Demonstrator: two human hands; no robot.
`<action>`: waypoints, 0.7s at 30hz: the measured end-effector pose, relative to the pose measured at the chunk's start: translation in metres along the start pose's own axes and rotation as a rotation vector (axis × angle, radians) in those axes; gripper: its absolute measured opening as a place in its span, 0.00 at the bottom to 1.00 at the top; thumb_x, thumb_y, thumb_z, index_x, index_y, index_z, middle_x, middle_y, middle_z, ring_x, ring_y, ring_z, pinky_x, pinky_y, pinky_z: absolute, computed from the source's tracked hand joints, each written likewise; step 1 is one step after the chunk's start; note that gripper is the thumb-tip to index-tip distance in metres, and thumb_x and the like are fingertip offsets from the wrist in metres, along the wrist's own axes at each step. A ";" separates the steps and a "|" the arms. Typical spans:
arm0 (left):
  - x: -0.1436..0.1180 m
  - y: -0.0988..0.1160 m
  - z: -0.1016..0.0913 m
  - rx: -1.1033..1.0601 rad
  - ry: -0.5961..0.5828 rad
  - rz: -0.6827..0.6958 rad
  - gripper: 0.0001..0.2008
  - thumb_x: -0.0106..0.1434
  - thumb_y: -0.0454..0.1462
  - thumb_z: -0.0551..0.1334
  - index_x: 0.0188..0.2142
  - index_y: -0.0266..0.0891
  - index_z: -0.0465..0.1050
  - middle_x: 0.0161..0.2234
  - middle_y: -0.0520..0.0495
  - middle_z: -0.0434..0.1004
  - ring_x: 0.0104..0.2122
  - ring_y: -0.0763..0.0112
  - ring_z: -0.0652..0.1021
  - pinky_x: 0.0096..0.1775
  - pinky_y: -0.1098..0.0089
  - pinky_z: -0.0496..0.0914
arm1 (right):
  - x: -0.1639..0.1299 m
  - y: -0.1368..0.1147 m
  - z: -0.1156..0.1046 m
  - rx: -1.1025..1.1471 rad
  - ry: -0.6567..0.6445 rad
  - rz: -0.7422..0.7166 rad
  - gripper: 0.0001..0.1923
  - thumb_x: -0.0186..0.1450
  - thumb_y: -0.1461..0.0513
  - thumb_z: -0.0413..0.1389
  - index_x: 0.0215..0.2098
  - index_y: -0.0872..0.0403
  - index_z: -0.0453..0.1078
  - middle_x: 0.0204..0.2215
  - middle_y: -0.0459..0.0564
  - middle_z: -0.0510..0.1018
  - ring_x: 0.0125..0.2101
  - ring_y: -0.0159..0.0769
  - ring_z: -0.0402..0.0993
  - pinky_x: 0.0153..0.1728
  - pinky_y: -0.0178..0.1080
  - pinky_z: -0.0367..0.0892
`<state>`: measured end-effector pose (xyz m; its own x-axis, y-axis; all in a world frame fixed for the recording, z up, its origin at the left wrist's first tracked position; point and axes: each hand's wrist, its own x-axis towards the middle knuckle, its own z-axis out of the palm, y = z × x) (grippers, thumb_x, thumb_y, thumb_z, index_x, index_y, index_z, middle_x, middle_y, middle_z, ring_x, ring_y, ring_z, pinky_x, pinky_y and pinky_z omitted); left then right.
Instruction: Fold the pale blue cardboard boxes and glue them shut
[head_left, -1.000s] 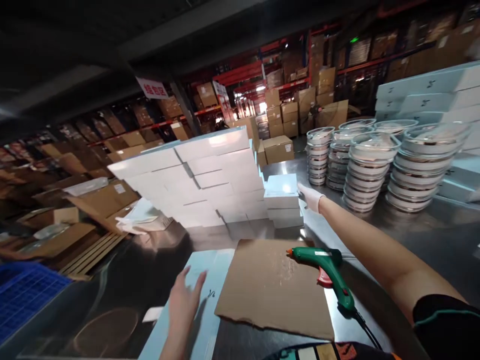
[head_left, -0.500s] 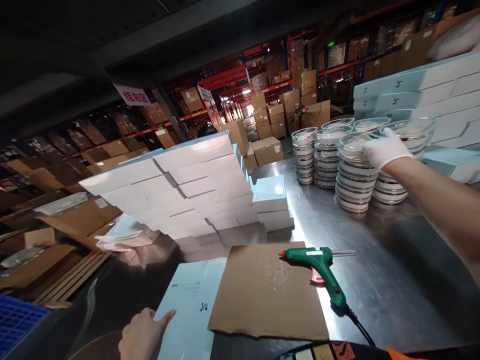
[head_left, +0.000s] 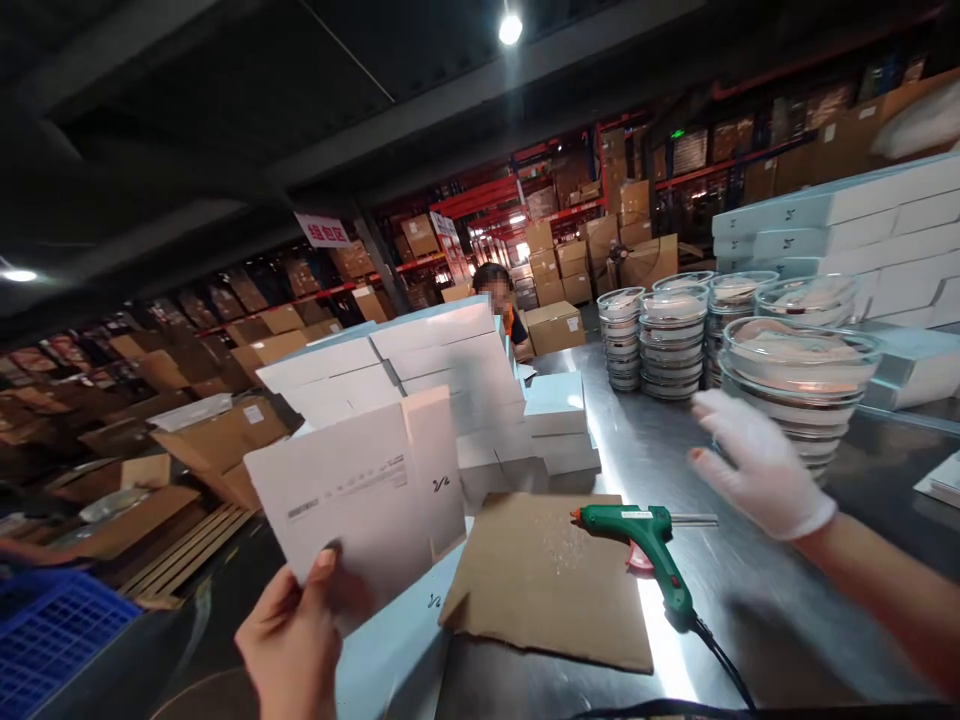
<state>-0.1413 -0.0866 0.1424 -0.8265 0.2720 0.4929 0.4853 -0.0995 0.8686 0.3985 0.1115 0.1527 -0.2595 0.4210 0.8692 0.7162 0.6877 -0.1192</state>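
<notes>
Raised in front of me is a flat white carton [head_left: 352, 490] with printed lines and a small black logo; my left hand [head_left: 296, 630] pinches its lower edge. Under it on the table lies another flat pale-blue carton [head_left: 401, 625]. My right hand [head_left: 765, 465], in a white glove with bare fingertips, is spread open with nothing in it, just in front of the nearest stack of round clear-rimmed dishes or lids [head_left: 806, 345]. A green glue gun [head_left: 637, 520] with a clear stick in its back rests partly on a brown cardboard sheet [head_left: 540, 620].
White boxes [head_left: 442, 350] form a wall across the table, beside a short stack [head_left: 555, 420]. More boxes [head_left: 900, 230] are piled at right, behind the round stacks [head_left: 675, 345]. A person [head_left: 502, 290] is behind the wall. A blue crate [head_left: 64, 630] stands lower left.
My left hand has lifted a flat carton off the table. My right hand has come away from the round stacks, lower and nearer. The nearest stack appears closer and farther right.
</notes>
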 end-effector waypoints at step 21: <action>-0.172 -0.015 0.117 -0.397 -0.546 0.000 0.69 0.48 0.59 0.80 0.77 0.39 0.45 0.60 0.29 0.76 0.56 0.44 0.82 0.53 0.50 0.80 | -0.027 -0.174 0.060 1.394 -0.484 0.495 0.56 0.61 0.28 0.62 0.77 0.46 0.63 0.66 0.60 0.78 0.67 0.55 0.73 0.72 0.56 0.61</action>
<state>0.0271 -0.0197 0.0382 -0.5130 0.7063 0.4878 0.2572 -0.4157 0.8724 0.2422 0.0163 0.1208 -0.5608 0.7190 0.4106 -0.2847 0.2982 -0.9110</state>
